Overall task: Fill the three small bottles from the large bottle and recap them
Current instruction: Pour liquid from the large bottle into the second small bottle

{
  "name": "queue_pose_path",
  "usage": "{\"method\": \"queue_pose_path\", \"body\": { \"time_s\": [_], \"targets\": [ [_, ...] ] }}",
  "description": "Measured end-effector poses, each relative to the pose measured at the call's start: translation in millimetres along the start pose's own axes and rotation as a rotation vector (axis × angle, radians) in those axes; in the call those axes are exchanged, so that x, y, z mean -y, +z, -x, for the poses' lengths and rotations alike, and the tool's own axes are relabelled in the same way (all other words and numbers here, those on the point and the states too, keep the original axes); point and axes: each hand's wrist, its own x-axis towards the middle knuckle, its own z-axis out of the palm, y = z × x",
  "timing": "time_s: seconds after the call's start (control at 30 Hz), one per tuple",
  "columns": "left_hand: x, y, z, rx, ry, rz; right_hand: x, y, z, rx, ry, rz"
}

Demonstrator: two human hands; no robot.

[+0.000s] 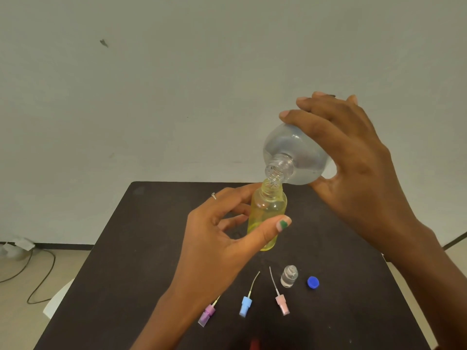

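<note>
1. Two hands are raised above a dark surface (151, 248), each holding a bottle.
2. The right hand (353, 168) comes in from the lower right, its back toward the camera. Its fingers and thumb are wrapped around the body of the large clear bottle (295, 152), which is tipped steeply with its uncapped threaded neck pointing down and to the left.
3. The left hand (222, 238) reaches up from the bottom middle. Its thumb, with a green-painted nail, presses the front of the small yellow bottle (267, 213), and its fingers curl behind it; a ring shows on one finger.
4. The yellow bottle stands nearly upright in that grip, uncapped, its mouth right at the mouth of the large bottle.
5. Clear liquid fills the lowered part of the large bottle near the neck.
6. On the surface nearer the camera lie three spray tops with thin tubes: a purple one (207, 315), partly hidden by the left forearm, a blue one (246, 305) and a pink one (282, 303).
7. Just right of the pink top stands a small clear bottle (289, 276), uncapped, and beside it lies a blue cap (313, 282).
8. A pale wall (177, 84) rises behind the surface, and a cable (38, 276) trails over the floor at the left.
</note>
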Motion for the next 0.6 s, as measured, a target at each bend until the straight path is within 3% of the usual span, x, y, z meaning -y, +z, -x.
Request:
{"method": "queue_pose_path", "body": {
  "time_s": [0.6],
  "targets": [
    [0.0,0.0,0.2,-0.004,-0.018,0.001,-1.0,1.5,-0.3,-0.007,0.0,-0.001]
  ]
}}
